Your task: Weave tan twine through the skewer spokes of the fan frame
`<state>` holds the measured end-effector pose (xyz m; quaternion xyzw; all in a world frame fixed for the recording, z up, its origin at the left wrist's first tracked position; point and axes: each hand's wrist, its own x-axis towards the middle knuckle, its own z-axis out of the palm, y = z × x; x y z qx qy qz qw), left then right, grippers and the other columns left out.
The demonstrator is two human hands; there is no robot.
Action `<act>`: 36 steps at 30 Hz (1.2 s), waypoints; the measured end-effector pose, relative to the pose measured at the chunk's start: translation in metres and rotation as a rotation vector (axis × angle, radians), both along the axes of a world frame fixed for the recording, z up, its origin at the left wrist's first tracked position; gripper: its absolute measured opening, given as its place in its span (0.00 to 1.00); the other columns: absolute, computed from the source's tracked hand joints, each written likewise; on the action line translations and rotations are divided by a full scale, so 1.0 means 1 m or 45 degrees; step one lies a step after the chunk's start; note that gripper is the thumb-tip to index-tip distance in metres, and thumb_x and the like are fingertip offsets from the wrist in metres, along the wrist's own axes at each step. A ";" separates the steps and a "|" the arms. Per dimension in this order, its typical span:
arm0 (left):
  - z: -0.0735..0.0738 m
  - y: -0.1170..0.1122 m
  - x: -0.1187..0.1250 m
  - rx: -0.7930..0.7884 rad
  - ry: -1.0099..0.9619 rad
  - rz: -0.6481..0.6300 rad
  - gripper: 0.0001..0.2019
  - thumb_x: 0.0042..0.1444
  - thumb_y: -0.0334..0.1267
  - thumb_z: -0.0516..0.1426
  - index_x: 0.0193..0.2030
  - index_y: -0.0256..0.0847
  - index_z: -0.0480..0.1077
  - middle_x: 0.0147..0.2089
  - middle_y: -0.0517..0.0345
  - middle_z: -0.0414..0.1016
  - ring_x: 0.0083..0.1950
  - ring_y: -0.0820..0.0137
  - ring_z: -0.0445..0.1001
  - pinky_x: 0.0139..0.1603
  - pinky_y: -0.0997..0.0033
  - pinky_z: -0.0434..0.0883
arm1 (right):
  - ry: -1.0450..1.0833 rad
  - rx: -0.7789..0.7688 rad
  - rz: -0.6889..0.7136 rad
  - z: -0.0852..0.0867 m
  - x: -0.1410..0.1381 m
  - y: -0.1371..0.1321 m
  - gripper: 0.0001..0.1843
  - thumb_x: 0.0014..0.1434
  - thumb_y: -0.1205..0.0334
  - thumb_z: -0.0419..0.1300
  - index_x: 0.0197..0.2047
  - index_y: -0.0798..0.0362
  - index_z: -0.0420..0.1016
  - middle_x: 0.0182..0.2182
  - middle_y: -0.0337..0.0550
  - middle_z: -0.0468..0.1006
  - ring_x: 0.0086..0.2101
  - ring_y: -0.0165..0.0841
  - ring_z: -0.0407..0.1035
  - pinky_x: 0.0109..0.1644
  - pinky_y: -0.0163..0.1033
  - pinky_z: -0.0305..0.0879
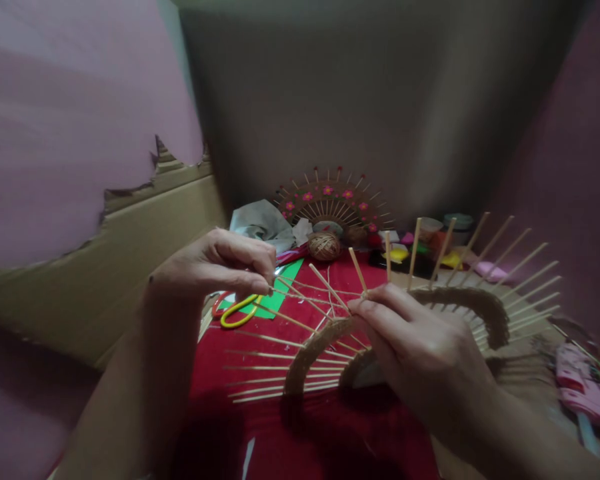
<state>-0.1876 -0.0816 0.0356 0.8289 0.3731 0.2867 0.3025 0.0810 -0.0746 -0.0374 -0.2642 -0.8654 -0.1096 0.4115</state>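
A half-round fan of thin wooden sticks point(260, 367), with bands of brown twine woven across them point(300, 363), stands above a red cloth point(220, 440). My right hand point(415, 340) is closed on the fan at its upper middle, thumb and fingers pinching at the woven band's edge. At left, my left hand point(220, 263) pinches strands of twine point(300, 293), which stretch across several sticks to my right fingertips. Part of the fan's middle and right side is hidden behind my right hand.
Behind lie a twine ball point(324, 246), a finished fan with pink flowers point(330, 197), and scissors with yellow handles point(237, 313) on green paper point(287, 290). Torn cardboard point(105, 280) leans at left. A pink glue gun point(585, 387) lies at right.
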 end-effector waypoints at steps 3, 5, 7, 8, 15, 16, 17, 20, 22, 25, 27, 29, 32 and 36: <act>-0.002 0.009 -0.005 -0.113 0.118 0.016 0.07 0.53 0.37 0.58 0.27 0.38 0.74 0.23 0.58 0.67 0.24 0.75 0.65 0.25 0.76 0.64 | -0.004 -0.014 -0.003 0.000 0.001 -0.001 0.12 0.59 0.69 0.51 0.35 0.56 0.76 0.32 0.45 0.76 0.30 0.32 0.71 0.31 0.36 0.67; -0.009 0.019 -0.006 -0.214 0.169 -0.013 0.08 0.52 0.38 0.59 0.26 0.37 0.74 0.22 0.58 0.66 0.24 0.76 0.64 0.24 0.77 0.63 | -0.001 -0.003 -0.007 0.000 0.002 -0.001 0.12 0.59 0.69 0.51 0.36 0.56 0.76 0.32 0.45 0.76 0.30 0.32 0.72 0.32 0.36 0.67; -0.021 0.029 -0.004 -0.327 0.231 -0.061 0.09 0.51 0.38 0.60 0.24 0.37 0.74 0.21 0.59 0.65 0.24 0.76 0.63 0.24 0.77 0.62 | -0.010 0.006 -0.009 0.000 0.003 -0.001 0.11 0.58 0.70 0.52 0.37 0.57 0.76 0.32 0.45 0.76 0.31 0.32 0.72 0.32 0.35 0.67; -0.028 0.032 -0.002 -0.372 0.259 -0.078 0.09 0.51 0.39 0.60 0.24 0.37 0.74 0.20 0.60 0.65 0.23 0.76 0.62 0.24 0.77 0.62 | -0.016 0.009 -0.010 0.000 0.003 -0.001 0.11 0.58 0.71 0.52 0.37 0.56 0.76 0.33 0.45 0.76 0.31 0.32 0.72 0.32 0.35 0.67; -0.065 0.031 0.011 -0.491 0.265 -0.157 0.09 0.51 0.40 0.59 0.28 0.37 0.75 0.23 0.59 0.69 0.27 0.74 0.67 0.26 0.77 0.63 | -0.029 0.014 -0.039 0.001 0.004 0.000 0.09 0.58 0.69 0.55 0.38 0.54 0.76 0.35 0.42 0.77 0.29 0.29 0.71 0.30 0.33 0.65; -0.067 0.029 0.011 -0.511 0.235 -0.147 0.08 0.51 0.40 0.60 0.28 0.37 0.75 0.24 0.58 0.70 0.27 0.73 0.68 0.27 0.77 0.64 | -0.025 0.024 -0.037 0.000 0.004 0.000 0.09 0.58 0.69 0.55 0.38 0.54 0.76 0.35 0.42 0.77 0.29 0.29 0.71 0.30 0.33 0.65; -0.068 0.027 0.012 -0.526 0.210 -0.145 0.08 0.51 0.40 0.60 0.28 0.37 0.75 0.24 0.58 0.71 0.28 0.73 0.68 0.28 0.76 0.64 | -0.018 0.033 -0.032 0.000 0.004 0.000 0.09 0.58 0.69 0.55 0.38 0.55 0.76 0.36 0.43 0.77 0.29 0.29 0.71 0.31 0.34 0.66; -0.072 0.022 0.013 -0.517 0.185 -0.189 0.08 0.52 0.39 0.59 0.30 0.37 0.76 0.25 0.58 0.72 0.28 0.72 0.68 0.29 0.76 0.65 | -0.006 0.056 -0.025 0.000 0.005 -0.002 0.09 0.59 0.68 0.55 0.40 0.55 0.75 0.38 0.44 0.77 0.32 0.30 0.72 0.33 0.34 0.66; -0.074 0.020 0.014 -0.477 0.200 -0.228 0.09 0.53 0.41 0.58 0.32 0.37 0.77 0.26 0.57 0.72 0.29 0.72 0.68 0.29 0.75 0.65 | -0.039 0.112 -0.060 0.001 0.006 -0.004 0.10 0.58 0.68 0.56 0.42 0.55 0.75 0.41 0.45 0.77 0.35 0.32 0.72 0.34 0.35 0.67; -0.078 0.017 0.015 -0.434 0.218 -0.276 0.11 0.53 0.43 0.58 0.34 0.38 0.77 0.27 0.56 0.72 0.30 0.71 0.69 0.30 0.75 0.65 | -0.079 0.273 -0.131 0.003 0.009 -0.009 0.13 0.55 0.69 0.58 0.45 0.55 0.74 0.45 0.50 0.75 0.35 0.34 0.72 0.32 0.35 0.67; -0.080 0.015 0.016 -0.419 0.211 -0.293 0.11 0.52 0.43 0.58 0.34 0.38 0.77 0.27 0.55 0.73 0.30 0.71 0.69 0.30 0.75 0.66 | -0.092 0.348 -0.071 0.002 0.010 -0.014 0.15 0.55 0.70 0.58 0.46 0.55 0.73 0.44 0.51 0.75 0.35 0.34 0.72 0.31 0.35 0.68; -0.081 0.012 0.017 -0.410 0.203 -0.300 0.12 0.54 0.44 0.57 0.34 0.38 0.77 0.28 0.54 0.73 0.30 0.70 0.70 0.31 0.74 0.66 | -0.165 0.373 0.077 -0.001 0.007 -0.017 0.14 0.57 0.70 0.55 0.46 0.53 0.73 0.42 0.49 0.76 0.34 0.34 0.72 0.31 0.34 0.68; -0.078 0.009 0.017 -0.365 0.214 -0.308 0.12 0.55 0.43 0.56 0.35 0.39 0.77 0.29 0.54 0.74 0.32 0.70 0.70 0.32 0.74 0.66 | -0.312 0.406 0.158 -0.009 -0.001 -0.018 0.15 0.58 0.70 0.53 0.47 0.53 0.72 0.44 0.52 0.76 0.34 0.36 0.73 0.30 0.37 0.68; -0.072 0.006 0.017 -0.337 0.224 -0.283 0.11 0.53 0.44 0.58 0.34 0.41 0.77 0.28 0.57 0.73 0.32 0.71 0.70 0.32 0.76 0.66 | -0.383 0.335 0.023 -0.017 -0.011 -0.014 0.18 0.57 0.71 0.51 0.51 0.59 0.71 0.47 0.60 0.72 0.36 0.39 0.72 0.32 0.39 0.68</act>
